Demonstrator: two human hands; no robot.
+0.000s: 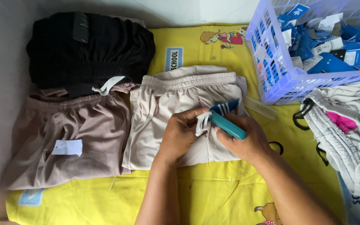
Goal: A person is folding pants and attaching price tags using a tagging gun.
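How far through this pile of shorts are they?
Looks done: taupe shorts carrying a white tag. In hand: left hand pinches cream shorts while right hand presses a teal tool. Left: grey garments; basket holds many tags.

Teal tagging tool [228, 126] in the right hand [246, 143] — blue-and-white striped tag [226, 107] just above it. Under both hands, cream shorts [176, 108]; left of them taupe shorts [80, 137], then black ones [92, 46] — all on a yellow cartoon-print sheet [213, 191].

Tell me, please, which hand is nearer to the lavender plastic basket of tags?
Right. The right hand, holding a teal tool, lies just below-left of the basket; the left hand sits farther left on the cream shorts.
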